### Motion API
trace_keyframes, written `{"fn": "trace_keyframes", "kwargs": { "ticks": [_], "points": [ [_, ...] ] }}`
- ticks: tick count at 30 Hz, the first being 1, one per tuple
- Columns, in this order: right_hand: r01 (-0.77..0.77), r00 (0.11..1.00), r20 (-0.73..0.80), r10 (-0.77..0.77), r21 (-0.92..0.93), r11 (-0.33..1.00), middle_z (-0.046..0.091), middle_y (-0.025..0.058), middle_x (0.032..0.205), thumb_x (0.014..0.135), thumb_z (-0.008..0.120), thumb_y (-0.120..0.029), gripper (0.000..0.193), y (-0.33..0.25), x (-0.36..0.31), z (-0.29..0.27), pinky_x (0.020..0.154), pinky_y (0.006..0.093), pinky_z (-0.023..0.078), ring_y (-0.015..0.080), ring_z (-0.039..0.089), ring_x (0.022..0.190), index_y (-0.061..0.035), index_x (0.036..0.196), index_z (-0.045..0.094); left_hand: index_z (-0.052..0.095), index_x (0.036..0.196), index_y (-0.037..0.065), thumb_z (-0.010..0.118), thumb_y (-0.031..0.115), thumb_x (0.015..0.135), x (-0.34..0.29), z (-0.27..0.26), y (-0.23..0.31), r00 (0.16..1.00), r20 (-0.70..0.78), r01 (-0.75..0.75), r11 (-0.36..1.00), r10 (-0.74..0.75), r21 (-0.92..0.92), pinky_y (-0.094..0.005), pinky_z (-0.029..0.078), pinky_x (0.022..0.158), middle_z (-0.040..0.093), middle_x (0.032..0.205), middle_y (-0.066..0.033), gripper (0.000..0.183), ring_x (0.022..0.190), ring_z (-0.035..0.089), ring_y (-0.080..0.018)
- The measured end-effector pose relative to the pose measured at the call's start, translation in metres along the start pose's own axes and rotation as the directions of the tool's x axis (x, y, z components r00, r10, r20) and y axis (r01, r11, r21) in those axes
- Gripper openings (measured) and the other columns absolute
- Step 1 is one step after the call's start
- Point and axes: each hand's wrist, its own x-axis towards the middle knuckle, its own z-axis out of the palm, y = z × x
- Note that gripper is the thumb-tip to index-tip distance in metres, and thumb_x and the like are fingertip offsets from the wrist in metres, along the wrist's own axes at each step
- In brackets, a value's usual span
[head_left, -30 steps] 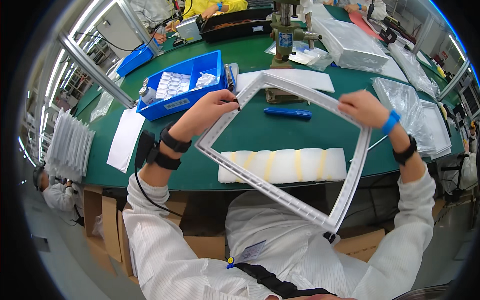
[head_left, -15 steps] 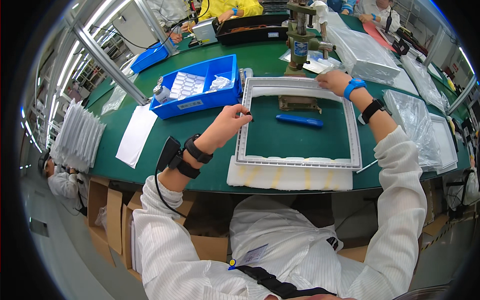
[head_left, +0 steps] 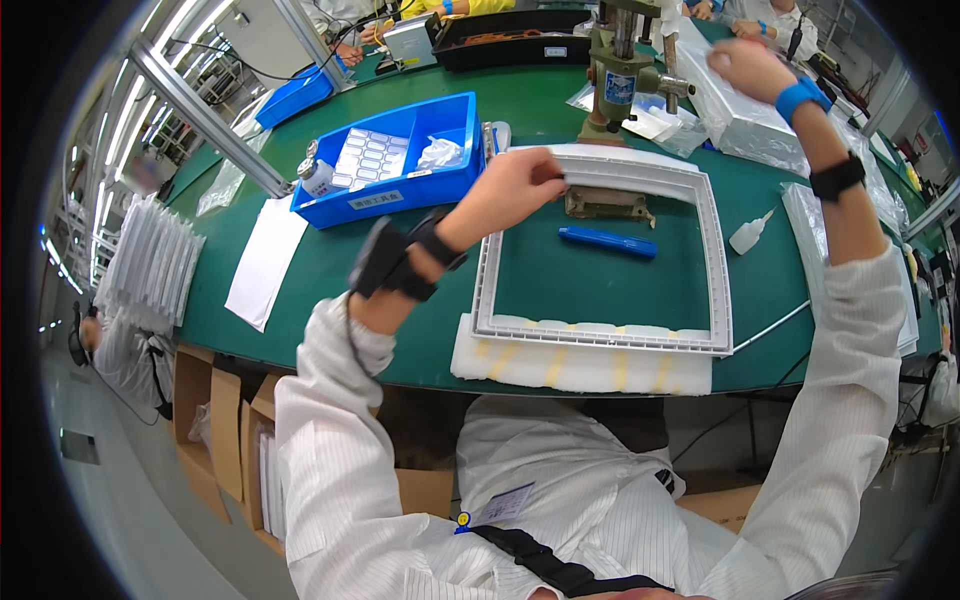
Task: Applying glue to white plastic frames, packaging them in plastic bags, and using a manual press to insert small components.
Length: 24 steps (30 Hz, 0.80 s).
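Note:
A white rectangular frame (head_left: pixel 722 270) lies on the green table in front of me, its near side over a white foam strip (head_left: pixel 580 362). Over the frame's far left corner is my left hand (head_left: pixel 512 192), its fingers pinched together; whatever they may hold is hidden. My right hand (head_left: pixel 752 70) is raised at the far right, apart from the frame, over plastic-wrapped white packages (head_left: pixel 745 115). Motion smears its fingers. Inside the frame's opening are a blue pen-like tool (head_left: pixel 608 242) and the metal base (head_left: pixel 605 205) of a green press (head_left: pixel 615 80).
Left of the frame stands a blue divided bin (head_left: pixel 400 195) with label sheets and a small bottle (head_left: pixel 315 174). A white squeeze bottle (head_left: pixel 748 235) and a thin rod (head_left: pixel 772 328) lie to the right. Stacked white sheets (head_left: pixel 145 262) are at far left. Other people work across the table.
My right hand has left the frame's far right corner and moved up and right. My left hand has moved right and away from me, from the frame's left side to its far left corner.

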Motion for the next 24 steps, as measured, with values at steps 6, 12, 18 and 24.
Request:
{"fn": "trace_keyframes", "kwargs": {
  "ticks": [6, 12, 18, 24],
  "points": [
    [-0.115, 0.691, -0.703, 0.17, 0.125, 0.985, 0.067, 0.0206, 0.09, 0.092, 0.049, -0.023, 0.027, 0.004, 0.103, 0.025, 0.075, 0.0385, 0.053, 0.0291, 0.067, 0.084, -0.0011, 0.097, 0.064, 0.069, 0.093, -0.002, 0.071, 0.015, 0.081, 0.073, 0.047, -0.024, 0.976, -0.148, -0.153, 0.987, 0.159, 0.048, -0.033, 0.054, 0.075, 0.072, 0.084, -0.0149, 0.021, 0.081, 0.07, -0.0238],
    [-0.054, 0.766, -0.631, -0.126, -0.258, 0.965, 0.064, 0.027, 0.107, 0.09, 0.05, -0.019, 0.024, 0.02, 0.146, 0.039, 0.086, 0.0442, 0.052, 0.0384, 0.064, 0.098, -0.0026, 0.095, 0.067, 0.07, 0.092, -0.002, 0.071, 0.017, 0.081, 0.089, 0.059, -0.026, 0.975, -0.154, -0.16, 0.987, 0.161, 0.018, -0.0341, 0.054, 0.076, 0.072, 0.086, -0.0144, 0.023, 0.084, 0.07, -0.0248],
    [-0.102, 0.955, -0.295, -0.004, -0.342, 0.934, 0.066, 0.0188, 0.11, 0.09, 0.049, -0.018, 0.022, 0.072, 0.178, 0.057, 0.086, 0.0436, 0.052, 0.0369, 0.064, 0.102, -0.0101, 0.096, 0.069, 0.071, 0.092, -0.002, 0.07, 0.019, 0.082, 0.098, 0.07, -0.022, 0.985, -0.107, -0.137, 0.991, 0.137, 0.002, -0.034, 0.053, 0.077, 0.072, 0.086, -0.0146, 0.023, 0.084, 0.07, -0.0248],
    [-0.174, 0.675, -0.567, 0.473, 0.5, 0.848, 0.068, 0.0212, 0.09, 0.092, 0.047, -0.025, 0.024, -0.002, 0.173, 0.057, 0.081, 0.0482, 0.051, 0.0405, 0.064, 0.091, -0.0122, 0.104, 0.063, 0.071, 0.094, -0.004, 0.072, 0.018, 0.081, 0.079, 0.053, -0.043, 0.985, -0.149, -0.073, 0.993, 0.087, 0.097, -0.0328, 0.055, 0.076, 0.073, 0.089, -0.0149, 0.025, 0.084, 0.071, -0.0247]
  ]
}}
